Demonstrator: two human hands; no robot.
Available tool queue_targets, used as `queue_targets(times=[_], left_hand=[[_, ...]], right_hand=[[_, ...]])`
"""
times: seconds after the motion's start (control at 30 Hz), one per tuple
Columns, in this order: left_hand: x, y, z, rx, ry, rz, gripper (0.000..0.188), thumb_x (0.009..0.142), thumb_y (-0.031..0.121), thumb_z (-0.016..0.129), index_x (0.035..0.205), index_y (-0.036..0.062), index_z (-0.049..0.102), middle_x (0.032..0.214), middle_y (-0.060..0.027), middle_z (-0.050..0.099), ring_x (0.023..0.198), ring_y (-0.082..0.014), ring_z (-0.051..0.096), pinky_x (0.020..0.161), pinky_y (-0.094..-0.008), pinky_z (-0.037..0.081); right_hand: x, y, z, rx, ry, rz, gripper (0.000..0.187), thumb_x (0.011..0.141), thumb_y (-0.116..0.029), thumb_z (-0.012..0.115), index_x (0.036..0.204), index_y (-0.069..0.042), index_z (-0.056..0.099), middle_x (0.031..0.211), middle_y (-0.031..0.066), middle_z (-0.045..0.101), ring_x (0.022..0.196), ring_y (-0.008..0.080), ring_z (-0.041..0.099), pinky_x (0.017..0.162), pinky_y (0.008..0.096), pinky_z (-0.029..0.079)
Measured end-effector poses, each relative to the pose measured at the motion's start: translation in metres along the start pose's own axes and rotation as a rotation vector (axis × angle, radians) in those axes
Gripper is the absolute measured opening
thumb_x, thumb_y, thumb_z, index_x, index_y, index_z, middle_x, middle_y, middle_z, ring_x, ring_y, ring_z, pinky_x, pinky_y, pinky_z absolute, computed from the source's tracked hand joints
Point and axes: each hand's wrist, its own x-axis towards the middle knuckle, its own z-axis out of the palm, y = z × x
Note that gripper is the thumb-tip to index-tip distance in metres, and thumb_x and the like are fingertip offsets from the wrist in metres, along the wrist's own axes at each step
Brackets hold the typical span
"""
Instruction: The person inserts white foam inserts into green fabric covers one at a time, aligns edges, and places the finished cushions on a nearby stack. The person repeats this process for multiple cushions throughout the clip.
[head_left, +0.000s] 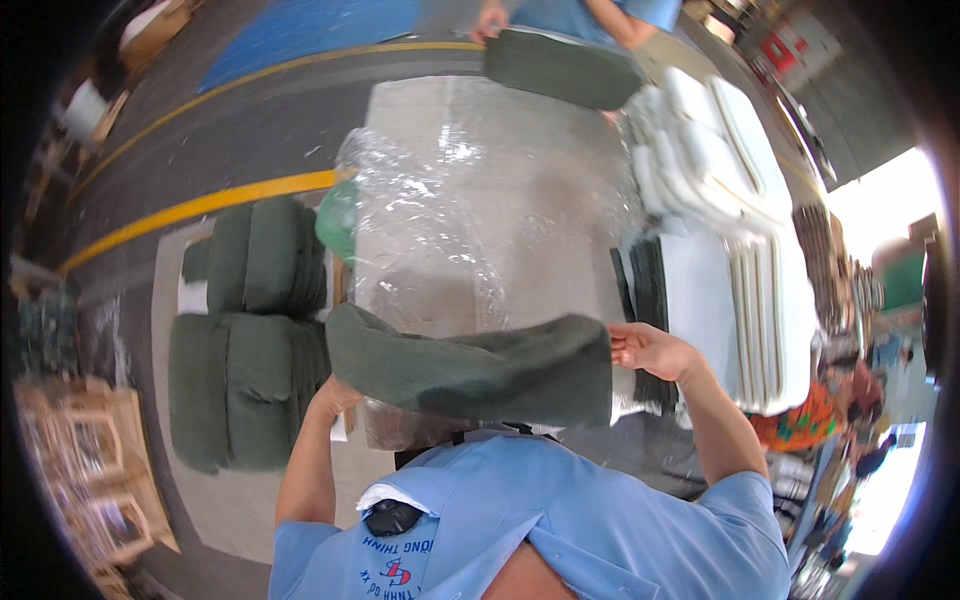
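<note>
A dark green fabric cushion cover (480,370) stretches between my hands, just in front of my body above the near edge of the table. Its upper edge sags in the middle and its surface is creased. At its left end my left hand (338,395) holds it from below, the fingertips hidden behind the fabric. My right hand (655,352) grips the right end, fingers bent at the edge. Beneath lies a pale table surface (560,220) with clear plastic film (420,200) crumpled over its left part.
Stacks of dark green cushions (245,390) stand at the left. White foam pads (770,310) are piled at the right, beside folded dark green pieces (650,290). Across the table a co-worker's hand (490,20) holds another dark green piece (560,68). A green bundle (338,220) sits by the table's left edge.
</note>
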Motion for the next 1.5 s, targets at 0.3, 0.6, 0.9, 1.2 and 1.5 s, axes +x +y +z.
queue_targets(times=[0.3,0.6,0.9,1.2,1.5], left_hand=[[0.043,0.047,-0.006,0.102,-0.041,0.087,0.037,0.09,0.007,0.08,0.126,-0.0014,0.071,0.122,-0.0081,0.074,0.108,-0.023,0.069,0.098,-0.0366,0.056],[0.047,0.045,-0.025,-0.356,-0.197,-0.134,0.022,0.087,-0.004,0.077,0.109,-0.0019,0.072,0.097,-0.0109,0.073,0.079,-0.0254,0.073,0.074,-0.0399,0.064],[0.011,0.02,-0.101,-0.282,-0.233,-0.202,0.026,0.092,0.003,0.077,0.118,-0.0013,0.072,0.103,-0.0109,0.075,0.087,-0.0247,0.073,0.08,-0.0365,0.06],[0.029,0.008,-0.114,-0.136,-0.4,-0.312,0.029,0.098,0.009,0.073,0.125,-0.0008,0.07,0.11,-0.0105,0.075,0.098,-0.0231,0.072,0.088,-0.0359,0.057],[0.083,0.078,-0.165,1.009,-0.577,0.084,0.033,0.103,0.014,0.07,0.132,-0.0004,0.068,0.116,-0.0101,0.074,0.109,-0.0215,0.071,0.096,-0.0353,0.055]], right_hand=[[0.015,0.051,0.063,-0.031,0.637,-0.276,0.022,0.107,-0.016,0.067,0.121,0.001,0.066,0.102,0.0034,0.073,0.095,0.0096,0.066,0.085,0.031,0.055],[0.019,0.074,0.083,-0.382,1.154,-0.321,0.022,0.105,-0.024,0.069,0.099,-0.004,0.062,0.073,-0.0026,0.05,0.07,0.0077,0.046,0.063,0.0307,0.042],[0.06,0.102,0.212,-0.149,1.126,-0.38,0.02,0.106,-0.023,0.068,0.105,-0.003,0.067,0.086,0.0025,0.066,0.082,0.0133,0.061,0.076,0.034,0.052],[0.015,0.078,0.31,-0.674,1.356,-0.534,0.017,0.091,-0.011,0.077,0.106,-0.004,0.073,0.101,0.0108,0.074,0.098,0.0338,0.07,0.084,0.0433,0.058],[0.016,0.128,0.389,-0.342,1.698,-0.61,0.026,0.089,-0.007,0.079,0.115,-0.007,0.077,0.112,0.0094,0.075,0.105,0.0287,0.071,0.09,0.0396,0.058]])
